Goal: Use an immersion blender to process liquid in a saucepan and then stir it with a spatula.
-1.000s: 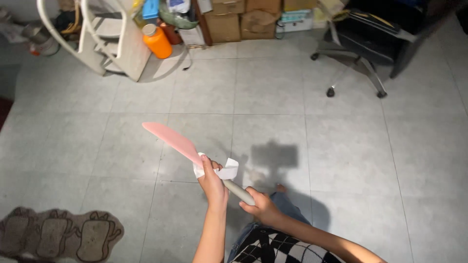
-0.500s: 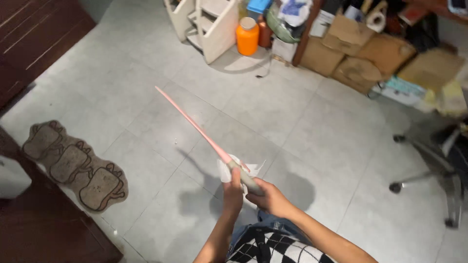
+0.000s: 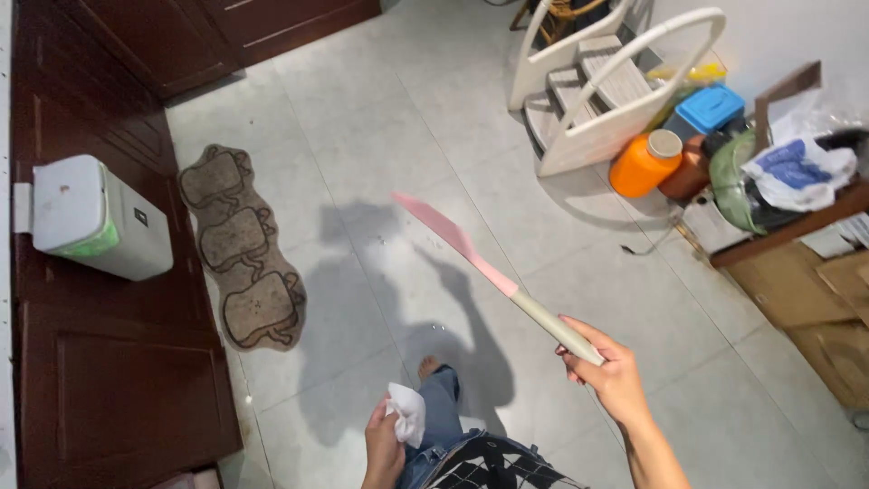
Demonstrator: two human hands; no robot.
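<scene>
One pink spatula (image 3: 457, 243) with a pale handle, probably light and flexible at the blade, is best gripped by that handle; right hand (image 3: 608, 373) fingers clamp it, blade extending beyond them. Left hand (image 3: 385, 445) fingers close on a white tissue (image 3: 407, 413) above the tiled floor (image 3: 380, 136).

Head view, looking down at tiled floor (image 3: 380, 118). Right hand (image 3: 614, 373) grips the handle end of a long flat spatula (image 3: 489, 272); blade extends up and left, above the floor. Left hand (image 3: 385, 445) sits low, left of the right hand and well apart from it, closed around a crumpled tissue (image 3: 407, 412). Bare foot (image 3: 428, 366) on floor between the hands. Rug (image 3: 237, 246) lies left of the spatula, beside a wooden cabinet (image 3: 118, 380); a lidded bin (image 3: 95, 217) rests against the cabinet. Step stool (image 3: 602, 86) upper right; a jug (image 3: 644, 163) just right of it, cardboard boxes (image 3: 828, 308) further right.
</scene>
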